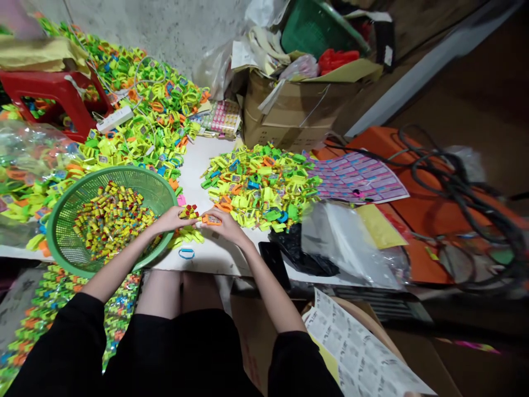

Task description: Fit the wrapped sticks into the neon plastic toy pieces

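My left hand [170, 219] is closed on several small yellow cylinders with red ends [189, 211], just past the right rim of a green mesh basket [53, 234]. More such cylinders [111, 220] lie heaped inside the basket. Close beside it, my right hand [226, 225] pinches an orange toy watch [211, 220], and the two hands almost meet above the white tabletop [223, 256]. Behind my right hand spreads a pile of yellow, green, orange and blue toy watches [264, 184]. A single blue band [186, 253] lies near the table's front edge.
A larger heap of toy watches [161, 99] covers the back left, around a red stool [45, 91] and a white power strip [114, 118]. At the right are a phone [274, 264], plastic bags [343, 237], a sticker sheet [359, 176], a cardboard box [297, 110] and black cables [450, 182].
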Motion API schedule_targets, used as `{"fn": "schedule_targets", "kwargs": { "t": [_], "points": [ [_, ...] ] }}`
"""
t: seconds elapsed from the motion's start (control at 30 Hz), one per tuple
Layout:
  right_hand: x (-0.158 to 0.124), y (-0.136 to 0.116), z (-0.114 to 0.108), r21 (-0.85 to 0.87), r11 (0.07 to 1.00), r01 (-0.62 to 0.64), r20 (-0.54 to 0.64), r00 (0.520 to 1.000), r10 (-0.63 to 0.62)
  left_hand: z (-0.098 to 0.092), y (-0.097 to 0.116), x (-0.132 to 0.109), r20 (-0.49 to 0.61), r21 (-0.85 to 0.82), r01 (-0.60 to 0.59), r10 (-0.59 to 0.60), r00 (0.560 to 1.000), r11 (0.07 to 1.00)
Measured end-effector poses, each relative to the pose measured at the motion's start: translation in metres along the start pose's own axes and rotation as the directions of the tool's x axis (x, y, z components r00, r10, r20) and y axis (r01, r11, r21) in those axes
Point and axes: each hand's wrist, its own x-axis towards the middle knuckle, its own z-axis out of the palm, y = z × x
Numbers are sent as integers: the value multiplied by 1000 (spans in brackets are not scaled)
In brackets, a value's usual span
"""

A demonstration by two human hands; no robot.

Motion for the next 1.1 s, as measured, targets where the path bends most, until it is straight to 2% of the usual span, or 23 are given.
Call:
{"fn": "schedule_targets", "kwargs": {
  "t": [0.17,0.33,0.47,0.63,0.8,0.97,1.03,1.1],
  "points": [
    [1,0,3,32,999,-37,-14,999,37,0,3,-2,-4,-40,5,-5,1000,999],
    [-1,3,12,96,990,-106,-79,990,114,2,4,-5,-40,-79,32,-35,999,996],
    [-4,1,18,145,981,-127,-124,982,145,3,4,-6,-7,-93,53,-54,999,994],
    [-7,-6,18,227,959,-170,-106,974,198,6,8,-8,67,-175,52,-40,997,983],
    [-10,-2,22,404,884,-234,-31,963,269,7,4,-8,96,-117,26,-15,995,993],
    [-7,7,31,538,806,-246,-50,946,322,7,-3,-5,89,-65,15,-9,996,998],
    [-6,10,30,544,798,-259,-53,939,340,8,-1,-4,71,-56,51,-47,996,997],
    [-6,10,22,487,828,-280,-65,933,354,10,3,-3,62,-77,100,-95,994,992]
  ]
}}
